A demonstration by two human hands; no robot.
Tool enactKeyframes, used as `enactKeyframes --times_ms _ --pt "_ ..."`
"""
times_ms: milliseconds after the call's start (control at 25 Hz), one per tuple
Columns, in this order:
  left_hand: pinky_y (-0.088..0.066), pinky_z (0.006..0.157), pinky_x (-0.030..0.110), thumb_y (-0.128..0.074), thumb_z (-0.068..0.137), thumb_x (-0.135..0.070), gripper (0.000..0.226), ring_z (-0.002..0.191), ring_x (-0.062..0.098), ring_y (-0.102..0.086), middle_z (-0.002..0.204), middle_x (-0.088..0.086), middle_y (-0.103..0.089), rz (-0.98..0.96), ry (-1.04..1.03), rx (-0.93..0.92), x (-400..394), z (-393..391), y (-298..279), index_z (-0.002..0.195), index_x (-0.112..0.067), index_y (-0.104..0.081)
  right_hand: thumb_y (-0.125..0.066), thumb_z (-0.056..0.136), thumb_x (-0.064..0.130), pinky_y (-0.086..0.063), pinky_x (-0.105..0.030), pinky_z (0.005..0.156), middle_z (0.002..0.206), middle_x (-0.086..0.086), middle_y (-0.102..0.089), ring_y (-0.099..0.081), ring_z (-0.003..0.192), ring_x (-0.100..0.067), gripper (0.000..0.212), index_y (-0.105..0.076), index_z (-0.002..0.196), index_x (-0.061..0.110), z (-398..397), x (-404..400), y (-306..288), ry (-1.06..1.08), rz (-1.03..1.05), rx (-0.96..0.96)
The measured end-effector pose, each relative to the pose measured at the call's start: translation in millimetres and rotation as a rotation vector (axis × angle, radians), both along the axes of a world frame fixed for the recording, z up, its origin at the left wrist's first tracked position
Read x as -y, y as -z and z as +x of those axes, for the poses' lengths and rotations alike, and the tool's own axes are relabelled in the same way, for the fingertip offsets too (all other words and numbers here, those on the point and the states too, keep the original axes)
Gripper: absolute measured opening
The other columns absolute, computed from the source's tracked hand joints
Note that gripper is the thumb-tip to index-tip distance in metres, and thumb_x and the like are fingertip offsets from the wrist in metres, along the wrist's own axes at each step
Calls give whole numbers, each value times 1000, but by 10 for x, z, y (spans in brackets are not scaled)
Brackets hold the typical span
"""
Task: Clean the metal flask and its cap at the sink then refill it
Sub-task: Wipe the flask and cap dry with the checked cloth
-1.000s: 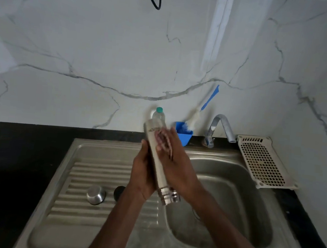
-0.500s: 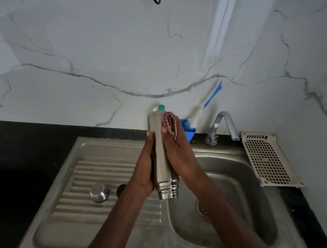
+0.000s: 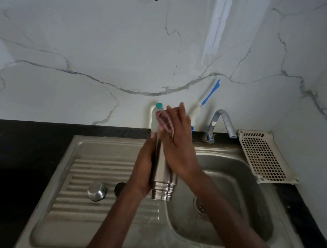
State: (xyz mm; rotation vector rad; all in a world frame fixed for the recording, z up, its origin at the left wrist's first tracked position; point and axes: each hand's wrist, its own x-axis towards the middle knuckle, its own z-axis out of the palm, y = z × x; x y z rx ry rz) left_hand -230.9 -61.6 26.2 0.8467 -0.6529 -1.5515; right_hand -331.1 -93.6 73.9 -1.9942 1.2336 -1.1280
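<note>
steel sink is biggest, w/ flask held over its middle. left hand wraps round flask. right hand presses a scrubber on flask's far end, fingers straight. cap sits on left drainboard.

2 bare forearms, hands ringless

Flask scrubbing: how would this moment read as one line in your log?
step: scrub flask | left hand: holds flask | right hand: rubs scrubber on it | cap: on drainboard | tap: no water visible
</note>
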Motion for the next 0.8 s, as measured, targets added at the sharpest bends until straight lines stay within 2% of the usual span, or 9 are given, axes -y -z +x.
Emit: enactKeyframes --times_ms 80,160,200,320,440,560,640,680,800 --pt "-42 116 51 -46 108 -54 60 140 36 -55 149 20 -58 50 -41 -31 -3 -3 -50 150 -12 -54 -48 107 38 -26 -40 126 160 27 -27 -22 153 -3 45 -36 150 44 1 113 -72 -2 264 280" --pt "-49 112 49 -49 106 -56 64 132 35 -61 143 23 -62 62 -69 -83 -17 56 -147 146 -7 -59 -50 106 45 -48 -28 110 147 17 -53 -55 129 5 45 -39 150 41 -16 -93 -41 -105 463 387" --pt "-55 105 46 -48 105 -57 65 123 34 -67 134 23 -67 75 -59 -112 -20 106 -195 141 -4 -62 -50 105 45 -48 -24 108 144 16 -56 -57 122 10 50 -38 153 38 -42 -280 -3 -143 484 378" --pt "-62 83 40 -51 103 -58 70 92 30 -71 104 19 -70 114 -78 -163 26 285 -152 136 3 -59 -51 107 32 -27 -28 125 162 22 -32 -32 146 8 59 -27 161 28 -178 -859 185 -285 303 244" --pt "-62 84 37 -54 105 -48 67 97 29 -70 110 18 -69 96 -61 -110 -47 319 -101 144 6 -53 -50 108 27 -18 -34 128 171 17 -3 -8 156 -1 55 -33 160 22 -202 -830 185 -292 48 -29" --pt "-61 76 28 -40 109 -34 43 92 20 -75 107 11 -76 102 -35 -32 -95 189 -47 117 -6 -72 -44 106 36 -8 -45 130 168 21 0 6 158 -11 51 -37 156 26 -31 -331 30 -134 -187 -143" --pt "-60 84 35 -39 109 -39 46 102 24 -74 120 16 -73 125 -18 -52 -101 70 -93 122 -10 -72 -45 108 35 -14 -46 129 159 40 -11 -3 159 -14 45 -33 151 41 46 -20 -113 -58 56 110" --pt "-58 92 39 -37 111 -44 51 113 26 -72 128 16 -71 130 -54 -44 -97 30 -140 130 -11 -70 -47 109 34 -20 -40 128 157 39 -20 -13 158 -13 44 -33 149 43 58 58 -162 -56 229 269" --pt "-54 105 44 -39 108 -57 63 125 30 -68 135 18 -69 100 -111 -73 -86 39 -289 140 -8 -63 -49 107 40 -43 -20 111 152 11 -49 -49 137 -3 51 -34 155 37 0 -127 -82 -152 514 391"
